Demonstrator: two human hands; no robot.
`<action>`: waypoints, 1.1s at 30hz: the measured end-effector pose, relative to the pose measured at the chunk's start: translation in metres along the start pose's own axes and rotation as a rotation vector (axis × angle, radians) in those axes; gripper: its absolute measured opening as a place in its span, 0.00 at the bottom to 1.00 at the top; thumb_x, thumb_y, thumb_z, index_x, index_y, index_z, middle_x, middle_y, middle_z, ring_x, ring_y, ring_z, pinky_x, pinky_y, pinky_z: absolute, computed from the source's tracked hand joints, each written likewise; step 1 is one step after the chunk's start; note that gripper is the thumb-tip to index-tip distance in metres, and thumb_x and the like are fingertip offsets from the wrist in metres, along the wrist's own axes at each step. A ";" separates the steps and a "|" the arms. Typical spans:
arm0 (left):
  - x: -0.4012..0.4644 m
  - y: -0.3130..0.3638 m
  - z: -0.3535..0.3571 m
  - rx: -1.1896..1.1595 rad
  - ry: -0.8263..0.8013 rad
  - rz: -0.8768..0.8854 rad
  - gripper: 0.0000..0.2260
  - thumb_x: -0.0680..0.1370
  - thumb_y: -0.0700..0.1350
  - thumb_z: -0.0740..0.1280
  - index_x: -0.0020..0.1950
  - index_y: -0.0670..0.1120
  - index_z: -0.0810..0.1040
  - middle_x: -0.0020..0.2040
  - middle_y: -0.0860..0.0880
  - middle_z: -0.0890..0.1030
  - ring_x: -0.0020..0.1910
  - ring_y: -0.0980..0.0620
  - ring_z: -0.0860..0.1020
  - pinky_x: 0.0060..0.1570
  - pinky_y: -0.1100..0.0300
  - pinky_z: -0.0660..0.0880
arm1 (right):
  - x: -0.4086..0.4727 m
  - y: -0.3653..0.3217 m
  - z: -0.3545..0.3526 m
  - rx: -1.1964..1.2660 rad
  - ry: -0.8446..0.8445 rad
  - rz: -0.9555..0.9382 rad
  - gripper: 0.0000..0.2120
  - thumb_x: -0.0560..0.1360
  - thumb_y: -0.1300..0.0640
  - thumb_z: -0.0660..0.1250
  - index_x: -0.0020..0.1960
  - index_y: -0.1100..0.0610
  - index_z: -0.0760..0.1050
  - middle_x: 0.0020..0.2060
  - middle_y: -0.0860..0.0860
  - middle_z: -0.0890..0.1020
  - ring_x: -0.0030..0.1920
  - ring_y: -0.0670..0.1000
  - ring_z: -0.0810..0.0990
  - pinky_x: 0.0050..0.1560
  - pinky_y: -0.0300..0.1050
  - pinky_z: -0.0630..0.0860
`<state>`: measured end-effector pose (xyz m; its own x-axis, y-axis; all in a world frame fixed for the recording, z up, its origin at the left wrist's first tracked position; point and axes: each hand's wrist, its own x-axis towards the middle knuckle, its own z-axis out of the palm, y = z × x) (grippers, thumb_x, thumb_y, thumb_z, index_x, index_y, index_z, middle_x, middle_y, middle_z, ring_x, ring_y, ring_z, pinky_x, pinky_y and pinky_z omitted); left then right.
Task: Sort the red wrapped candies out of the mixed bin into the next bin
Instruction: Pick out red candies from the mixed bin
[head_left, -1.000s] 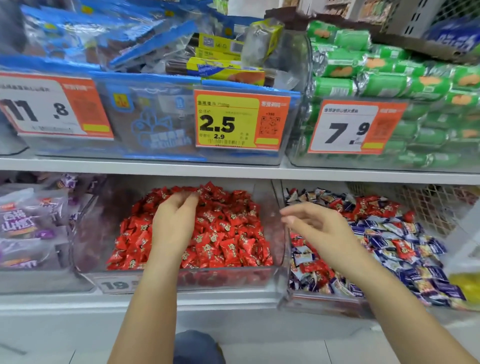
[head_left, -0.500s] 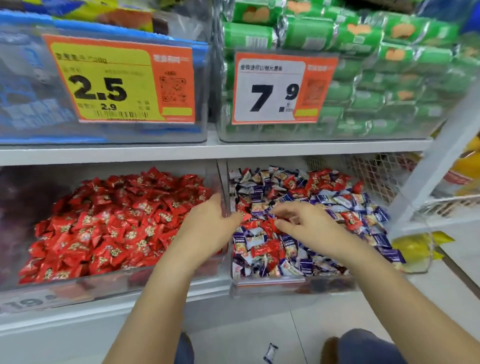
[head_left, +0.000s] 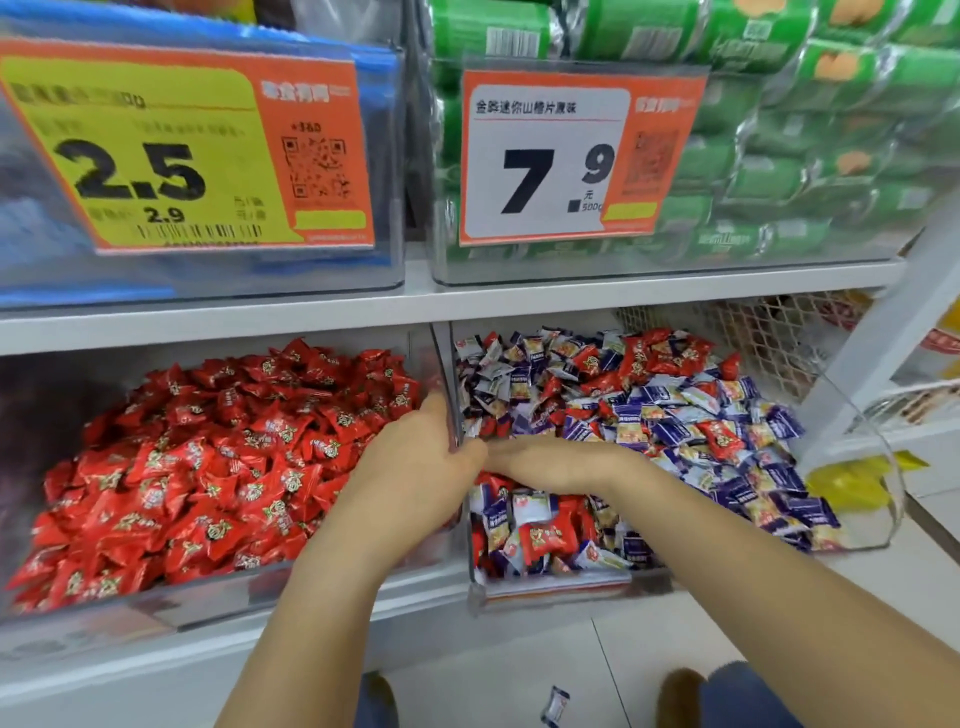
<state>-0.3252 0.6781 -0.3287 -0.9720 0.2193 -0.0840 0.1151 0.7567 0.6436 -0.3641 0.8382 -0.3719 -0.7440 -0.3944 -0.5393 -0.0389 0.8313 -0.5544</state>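
Both hands meet at the clear plastic divider wall (head_left: 448, 384) between the bins. The left hand (head_left: 415, 467) hides the right hand (head_left: 550, 462) fingertips; I cannot tell what either holds. Red wrapped candies (head_left: 660, 353) lie scattered through the clear mixed bin (head_left: 878, 499); the clear red-candy bin (head_left: 156, 605) is heaped.

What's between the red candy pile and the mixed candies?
In the head view, the bins' clear walls and the left hand lie between them.

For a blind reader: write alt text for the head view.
Two bare hands meet at the clear divider between shelf bins: left hand over the red-candy bin, right hand in the mixed bin of red and purple-white candies. Price tags 2.5 and 7.9 hang above.
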 end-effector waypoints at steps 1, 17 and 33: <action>-0.001 0.001 0.000 -0.004 -0.006 -0.004 0.18 0.78 0.49 0.60 0.66 0.45 0.68 0.45 0.46 0.80 0.40 0.47 0.76 0.34 0.57 0.68 | -0.007 -0.001 0.001 0.038 -0.038 -0.044 0.22 0.83 0.47 0.50 0.74 0.53 0.62 0.73 0.47 0.64 0.73 0.48 0.61 0.73 0.40 0.54; -0.011 0.014 -0.002 0.125 0.019 -0.060 0.21 0.78 0.49 0.61 0.69 0.41 0.66 0.59 0.41 0.75 0.57 0.42 0.74 0.51 0.54 0.70 | -0.142 0.075 -0.022 0.157 0.472 -0.124 0.12 0.72 0.43 0.62 0.50 0.39 0.82 0.60 0.38 0.77 0.62 0.34 0.72 0.61 0.36 0.68; -0.012 0.069 0.084 0.366 -0.099 0.272 0.21 0.75 0.63 0.62 0.61 0.51 0.75 0.54 0.49 0.79 0.53 0.48 0.77 0.50 0.53 0.75 | -0.140 0.090 -0.001 -0.095 0.751 0.169 0.20 0.69 0.42 0.72 0.59 0.45 0.75 0.50 0.45 0.77 0.38 0.38 0.70 0.36 0.31 0.63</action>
<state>-0.2886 0.7794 -0.3468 -0.8743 0.4843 -0.0328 0.4453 0.8271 0.3430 -0.2640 0.9683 -0.3459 -0.9963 0.0838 -0.0188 0.0837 0.9000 -0.4278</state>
